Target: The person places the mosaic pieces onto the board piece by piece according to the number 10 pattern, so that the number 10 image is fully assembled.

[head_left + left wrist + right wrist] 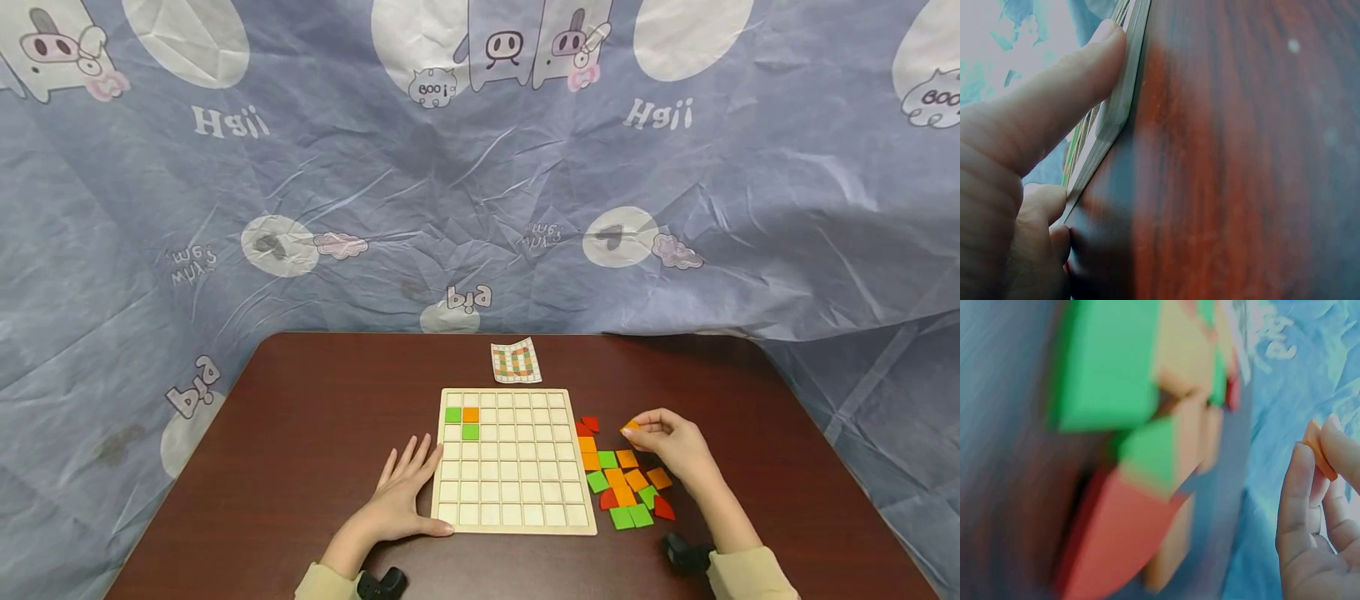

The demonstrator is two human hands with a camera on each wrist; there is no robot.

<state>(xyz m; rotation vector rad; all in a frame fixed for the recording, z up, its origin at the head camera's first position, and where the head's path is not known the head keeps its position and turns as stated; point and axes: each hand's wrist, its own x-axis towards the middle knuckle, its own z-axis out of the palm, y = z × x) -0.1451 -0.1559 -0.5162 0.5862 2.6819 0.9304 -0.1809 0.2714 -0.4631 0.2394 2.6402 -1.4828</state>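
A pale wooden grid board [513, 471] lies flat on the table. In its upper left cells sit an orange square tile [470, 415] and two green square tiles, one of them [453, 415] at the left edge. My left hand [401, 500] rests at the board's left side with fingers spread, the thumb touching the near left corner. In the left wrist view the thumb [1079, 87] lies on the board's edge. Right of the board, my right hand [675, 446] pinches an orange tile [1317, 450] between thumb and fingertips, raised above the loose tiles.
Several loose orange, green and red tiles [621, 494] lie along the board's right side, some red ones with a curved edge. A creased paper pattern card [516, 361] lies beyond the board. A patterned cloth [480, 167] hangs behind the dark wooden table [322, 417].
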